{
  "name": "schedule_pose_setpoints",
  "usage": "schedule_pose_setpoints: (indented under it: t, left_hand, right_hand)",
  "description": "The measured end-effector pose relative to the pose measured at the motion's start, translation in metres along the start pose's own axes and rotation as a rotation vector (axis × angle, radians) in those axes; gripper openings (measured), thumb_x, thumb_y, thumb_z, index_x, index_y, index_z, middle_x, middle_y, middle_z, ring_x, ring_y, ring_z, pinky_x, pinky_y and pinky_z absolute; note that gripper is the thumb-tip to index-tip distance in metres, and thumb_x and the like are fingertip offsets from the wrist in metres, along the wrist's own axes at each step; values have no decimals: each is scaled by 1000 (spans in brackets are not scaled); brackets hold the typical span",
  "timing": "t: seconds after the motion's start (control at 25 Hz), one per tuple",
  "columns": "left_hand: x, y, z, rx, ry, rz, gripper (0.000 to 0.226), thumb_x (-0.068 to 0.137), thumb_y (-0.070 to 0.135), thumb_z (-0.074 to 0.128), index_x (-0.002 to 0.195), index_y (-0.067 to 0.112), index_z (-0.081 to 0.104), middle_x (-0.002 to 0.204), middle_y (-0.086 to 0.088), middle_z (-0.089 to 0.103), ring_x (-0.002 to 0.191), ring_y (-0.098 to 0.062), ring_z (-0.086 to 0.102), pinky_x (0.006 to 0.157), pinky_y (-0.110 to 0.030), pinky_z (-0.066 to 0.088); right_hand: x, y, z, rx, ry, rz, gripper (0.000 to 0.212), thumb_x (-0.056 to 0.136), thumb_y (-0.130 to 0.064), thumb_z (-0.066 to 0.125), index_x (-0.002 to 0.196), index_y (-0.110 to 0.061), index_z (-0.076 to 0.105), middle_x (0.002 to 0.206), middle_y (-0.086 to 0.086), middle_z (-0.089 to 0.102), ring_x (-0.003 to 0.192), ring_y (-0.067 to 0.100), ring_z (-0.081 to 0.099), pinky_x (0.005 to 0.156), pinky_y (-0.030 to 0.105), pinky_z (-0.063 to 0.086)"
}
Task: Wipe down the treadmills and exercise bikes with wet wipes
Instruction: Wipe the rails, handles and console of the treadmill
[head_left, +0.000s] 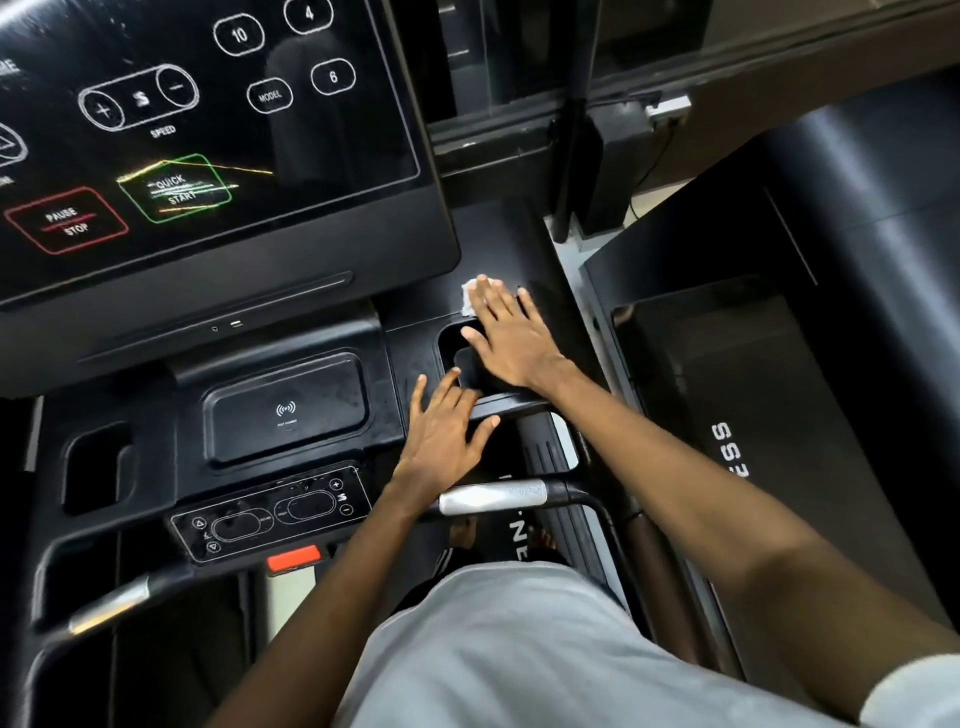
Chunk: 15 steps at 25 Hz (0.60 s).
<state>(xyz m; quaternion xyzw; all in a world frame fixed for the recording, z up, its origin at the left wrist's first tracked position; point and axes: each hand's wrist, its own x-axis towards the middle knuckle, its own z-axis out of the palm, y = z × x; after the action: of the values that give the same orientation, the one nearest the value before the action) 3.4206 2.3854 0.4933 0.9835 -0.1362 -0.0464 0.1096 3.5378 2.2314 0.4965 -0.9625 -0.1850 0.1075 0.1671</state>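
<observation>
Head view — right hand (511, 338) flat, pressing wipe (469, 300)

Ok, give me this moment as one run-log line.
right hand: flat, pressing white wet wipe on black treadmill console ledge | left hand: open, fingers spread beside recessed cup holder | step: wiping console

— Where is the wet wipe (469, 301)?
— Under the straight fingers of the right hand (511, 340), pressed flat on the black treadmill console (400, 358), just right of the touchscreen (208, 119) and beyond the cup holder (452, 338).
— And the left hand (444, 436)?
— Fingers spread, it rests on the console beside the cup holder, right of the wireless charging pad (285, 410).
— Nearer the person?
— A handlebar (491, 497) with a silver grip crosses over the left wrist. A small button panel (270, 514) and a red tab (293, 559) lie left of it. A second treadmill (753, 415) stands to the right.
</observation>
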Motion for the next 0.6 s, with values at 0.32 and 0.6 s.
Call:
schedule_pose_setpoints:
  t: [0.32,0.6]
  left_hand:
    - [-1,1,-1,31,-20,-2,58,101,56,37,135,13,58,147,-8,52,152,-20,23,125,-53,-1]
    - [-1,2,-4,9,-46,9,55,103,50,42,144,14,50,152,-8,48,152,-23,24,125,-51,-2]
  right_hand:
    - [0,3,2,52,20,187,70,105,-52,19,161,-15,-2,168,3,-5,155,20,-6,123,46,-9]
    - [2,-31,4,54,-56,-48,62,107,-48,20,161,-24,3,169,-6,0,155,13,-2,123,45,-10]
